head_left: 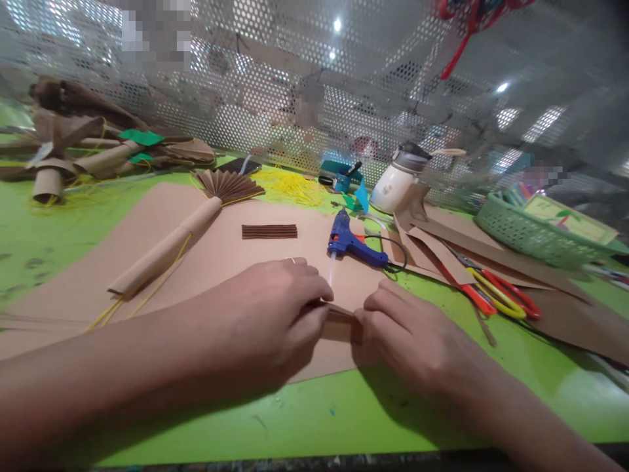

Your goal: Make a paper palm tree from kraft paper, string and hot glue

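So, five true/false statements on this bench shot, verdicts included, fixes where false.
1. Fingers of both hands, left hand and right hand, pinch a brown paper piece. True.
2. The glue gun has a yellow body. False: it is blue.
3. The pleated brown strip lies on the brown paper sheet. True.
4. The green plastic basket stands at the far left of the view. False: it is at the right.
5. A pleated paper fan spreads from the far end of the rolled paper tube. True.
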Demonstrator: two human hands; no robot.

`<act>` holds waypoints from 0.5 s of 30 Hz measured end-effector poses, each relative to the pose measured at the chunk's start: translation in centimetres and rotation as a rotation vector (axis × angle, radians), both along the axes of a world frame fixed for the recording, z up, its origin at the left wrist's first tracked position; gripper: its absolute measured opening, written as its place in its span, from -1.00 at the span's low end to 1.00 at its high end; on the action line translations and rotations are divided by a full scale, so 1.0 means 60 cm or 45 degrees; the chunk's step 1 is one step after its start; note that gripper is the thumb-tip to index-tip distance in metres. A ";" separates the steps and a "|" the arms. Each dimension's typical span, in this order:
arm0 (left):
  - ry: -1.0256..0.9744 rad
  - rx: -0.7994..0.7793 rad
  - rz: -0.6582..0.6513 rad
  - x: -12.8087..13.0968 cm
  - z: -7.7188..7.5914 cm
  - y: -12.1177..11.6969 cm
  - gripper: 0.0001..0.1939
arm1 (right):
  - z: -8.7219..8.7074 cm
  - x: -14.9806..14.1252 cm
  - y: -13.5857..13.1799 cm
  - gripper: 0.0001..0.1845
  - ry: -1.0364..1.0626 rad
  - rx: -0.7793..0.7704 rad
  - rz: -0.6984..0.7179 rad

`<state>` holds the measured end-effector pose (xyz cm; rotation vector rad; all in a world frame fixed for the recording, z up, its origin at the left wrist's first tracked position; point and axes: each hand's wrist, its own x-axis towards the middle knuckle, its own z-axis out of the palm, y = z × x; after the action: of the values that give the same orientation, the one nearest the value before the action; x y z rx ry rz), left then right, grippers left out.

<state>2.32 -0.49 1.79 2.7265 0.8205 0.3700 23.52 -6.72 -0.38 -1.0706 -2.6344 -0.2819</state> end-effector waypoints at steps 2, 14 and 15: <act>-0.019 -0.267 0.107 0.001 0.008 0.008 -0.72 | 0.004 -0.004 -0.002 -0.69 0.065 0.056 -0.005; -0.120 -0.950 0.131 -0.006 0.021 0.014 -0.58 | -0.008 -0.005 0.001 -0.82 0.079 0.257 0.027; -0.135 -0.957 0.137 -0.006 0.019 0.014 -0.58 | -0.008 -0.005 0.001 -0.81 0.082 0.263 0.032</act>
<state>1.94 0.33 2.96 1.9581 0.8595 0.1715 23.21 -6.63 -0.86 -0.9616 -2.4956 -0.4935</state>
